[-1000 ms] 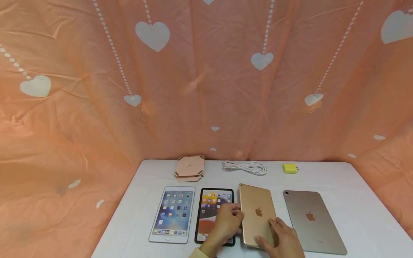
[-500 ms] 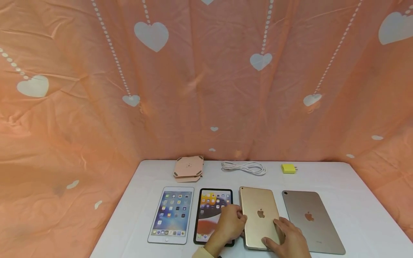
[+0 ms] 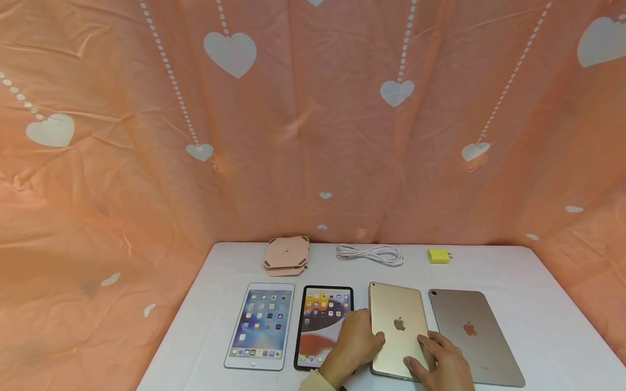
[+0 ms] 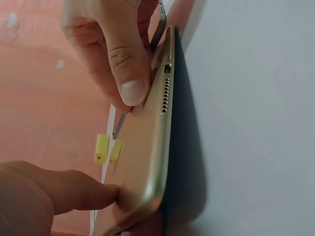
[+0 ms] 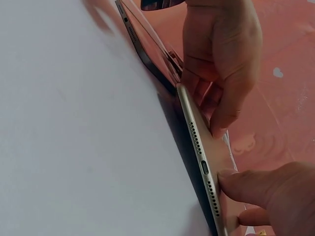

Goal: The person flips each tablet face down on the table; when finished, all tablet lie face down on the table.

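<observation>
Between my hands is a gold tablet (image 3: 398,328), back side up, its camera corner at the far left. In both wrist views its port edge (image 4: 166,93) faces near, with dark shadow beneath. My left hand (image 3: 356,339) grips its left side, thumb on the back and a fingertip showing under the edge (image 4: 125,233) in the left wrist view. My right hand (image 3: 442,358) holds the lower right side, thumb (image 5: 234,179) and index fingertip on the back; its remaining fingers are largely hidden. Beside my left wrist lies a black-framed tablet (image 3: 320,345), screen up and partly covered.
A white tablet (image 3: 261,326) lies screen up at left, a grey tablet (image 3: 471,331) back up at right. Along the back of the white table (image 3: 191,326) are a pink folded stand (image 3: 287,252), a coiled white cable (image 3: 374,254) and a yellow charger plug (image 3: 438,256). An orange curtain (image 3: 342,136) hangs behind.
The gold tablet has shifted slightly right and looks less tilted. My left hand has moved right, its thumb now over the tablet's left edge; the right hand has moved right with it.
</observation>
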### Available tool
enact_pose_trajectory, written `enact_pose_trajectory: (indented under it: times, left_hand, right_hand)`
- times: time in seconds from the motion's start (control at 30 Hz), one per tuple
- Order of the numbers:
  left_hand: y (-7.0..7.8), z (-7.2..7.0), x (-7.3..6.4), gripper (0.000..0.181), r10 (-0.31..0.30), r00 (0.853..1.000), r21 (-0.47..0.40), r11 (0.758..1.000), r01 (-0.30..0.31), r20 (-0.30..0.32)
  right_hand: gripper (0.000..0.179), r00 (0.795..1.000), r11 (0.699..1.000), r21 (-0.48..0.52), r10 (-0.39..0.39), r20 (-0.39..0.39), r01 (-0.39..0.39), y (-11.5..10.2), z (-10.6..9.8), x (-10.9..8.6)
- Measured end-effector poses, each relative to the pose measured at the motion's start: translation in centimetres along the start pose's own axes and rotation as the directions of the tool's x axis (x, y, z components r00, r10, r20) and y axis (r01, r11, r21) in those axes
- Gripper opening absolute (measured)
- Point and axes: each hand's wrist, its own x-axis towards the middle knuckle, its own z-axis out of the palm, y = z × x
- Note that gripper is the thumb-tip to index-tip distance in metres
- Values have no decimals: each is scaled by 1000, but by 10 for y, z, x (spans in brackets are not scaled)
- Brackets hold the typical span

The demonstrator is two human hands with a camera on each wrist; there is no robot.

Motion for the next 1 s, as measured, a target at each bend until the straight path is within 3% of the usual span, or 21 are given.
enact_pose_trajectory:
  times: [0.1,0.23,0.33,0.6,0.8,0.9,1.0]
  left_hand:
    - [1,4,0,25,22,1000,112,993,-20,-20]
    - [4,7,-1,29,38,999,250,968,-29,-34]
    - [9,8,-1,29,30,999,293,956,-18,-36]
    - [13,11,0,28,-25,999,290,957,32,-30]
    - [9,17,0,26,17,998,331,944,2,-57]
    - [5,15,-2,26,47,996,278,960,-25,-73]
    - [1,4,-7,27,61,997,137,989,-54,-47]
  right_hand:
    - [67,1000,1000,4,7,2,-7,-1,1,1]
    - [67,1000,1000,1,17,10,-17,-1,1,1]
    - [67,1000,1000,4,24,7,-24,-1,1,0]
    - [65,1000,1000,-7,-11,-22,11,3,1,0]
    - [65,1000,999,-42,-19,-11,18,5,1,1]
    - [65,1000,998,-54,-17,-8,17,3,0,1]
    - [65,1000,998,-63,-17,14,18,3,-3,1]
